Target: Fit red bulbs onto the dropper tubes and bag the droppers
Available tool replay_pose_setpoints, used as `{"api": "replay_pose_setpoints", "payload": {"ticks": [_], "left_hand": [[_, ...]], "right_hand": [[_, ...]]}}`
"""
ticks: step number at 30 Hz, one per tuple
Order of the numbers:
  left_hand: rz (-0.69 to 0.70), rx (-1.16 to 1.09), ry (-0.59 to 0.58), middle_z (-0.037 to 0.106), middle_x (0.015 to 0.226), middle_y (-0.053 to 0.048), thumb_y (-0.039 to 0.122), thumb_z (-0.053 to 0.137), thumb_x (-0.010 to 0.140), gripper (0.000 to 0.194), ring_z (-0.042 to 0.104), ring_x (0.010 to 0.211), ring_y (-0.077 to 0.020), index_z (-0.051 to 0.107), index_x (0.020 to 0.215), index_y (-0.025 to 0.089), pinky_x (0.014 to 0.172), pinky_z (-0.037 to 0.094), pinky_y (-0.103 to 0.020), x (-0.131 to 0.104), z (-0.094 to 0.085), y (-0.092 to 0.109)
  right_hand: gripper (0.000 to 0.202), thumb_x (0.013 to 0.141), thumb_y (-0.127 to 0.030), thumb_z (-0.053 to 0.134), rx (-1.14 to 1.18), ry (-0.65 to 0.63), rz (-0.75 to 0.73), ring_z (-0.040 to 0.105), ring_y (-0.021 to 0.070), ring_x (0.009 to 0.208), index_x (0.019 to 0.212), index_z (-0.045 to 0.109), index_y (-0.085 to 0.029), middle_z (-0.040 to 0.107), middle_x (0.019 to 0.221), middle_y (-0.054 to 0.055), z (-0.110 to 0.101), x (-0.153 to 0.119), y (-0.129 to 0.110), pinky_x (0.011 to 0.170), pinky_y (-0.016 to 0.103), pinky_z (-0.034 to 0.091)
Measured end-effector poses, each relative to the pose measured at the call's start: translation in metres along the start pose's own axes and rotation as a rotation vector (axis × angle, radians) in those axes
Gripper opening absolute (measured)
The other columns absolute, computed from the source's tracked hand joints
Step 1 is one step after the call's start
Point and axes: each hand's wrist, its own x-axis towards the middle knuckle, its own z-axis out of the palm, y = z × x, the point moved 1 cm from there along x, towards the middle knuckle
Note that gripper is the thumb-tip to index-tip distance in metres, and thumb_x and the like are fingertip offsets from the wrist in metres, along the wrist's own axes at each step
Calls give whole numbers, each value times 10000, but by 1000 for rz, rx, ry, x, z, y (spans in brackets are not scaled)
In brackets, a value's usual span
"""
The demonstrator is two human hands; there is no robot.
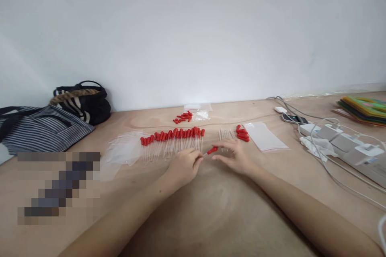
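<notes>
Red rubber-looking bulb [212,150] and thin clear tube [205,155] meet between the two hands, low over the middle of the surface [223,213]. The left hand [185,164] pinches the tube between thumb and fingers close to the bulb, while the right hand [237,156] has its thumb and forefinger parted to either side of the bulb; whether they touch it I cannot tell. Judging by this, the step in hand is seating a bulb on a tube's end, and the pair looks nearly or fully joined. Next, the work seems to call for a check that the bulb sits firm and straight, then laying the piece with the row of finished droppers [176,134] just beyond the left hand, bulbs facing the wall. The tube is probably brittle, so any push should run along its length. Just beyond the right hand lie bare tubes [225,133] and a small pile of loose bulbs [243,133], with a clear plastic bag [267,136] beside them.
</notes>
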Motion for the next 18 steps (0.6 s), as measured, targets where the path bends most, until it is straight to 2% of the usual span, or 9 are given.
{"api": "replay_pose_setpoints", "payload": {"ticks": [4, 7, 10, 12, 18], "left_hand": [[-199, 98, -73, 669, 747, -37, 167, 505, 780, 128, 624, 733, -195, 633, 782, 168, 655, 461, -286, 41, 6, 1], [-266, 155, -80, 671, 798, -78, 141, 509, 764, 139, 623, 806, -221, 636, 821, 143, 706, 465, -307, 70, 20, 0], [-326, 218, -97, 659, 837, -146, 76, 496, 739, 170, 618, 844, -263, 634, 836, 98, 720, 465, -335, 88, 36, -1], [-352, 250, -106, 646, 876, -175, 38, 484, 728, 222, 612, 864, -274, 614, 903, 76, 723, 465, -340, 94, 43, -1], [-376, 300, -116, 601, 972, -182, 25, 435, 759, 317, 579, 932, -264, 552, 1049, 73, 753, 450, -344, 96, 48, 5]], "right_hand": [[233, 767, -397, 522, -87, 258, 268, 582, 179, 737, 788, 652, -204, 672, 797, 41, -27, 5, 33, 729, 321, 389], [237, 760, -379, 492, -289, 330, 447, 569, 191, 716, 752, 657, -209, 671, 749, 30, -47, 5, 53, 772, 373, 329], [220, 732, -369, 497, -481, 281, 556, 555, 220, 755, 749, 661, -222, 669, 723, 26, -62, 5, 62, 790, 417, 250], [207, 717, -354, 500, -537, 226, 589, 546, 222, 763, 738, 660, -224, 665, 704, 27, -68, 4, 63, 768, 405, 233], [158, 679, -319, 524, -613, 76, 532, 523, 225, 785, 658, 656, -234, 657, 705, 25, -67, 5, 57, 697, 353, 230]]}}
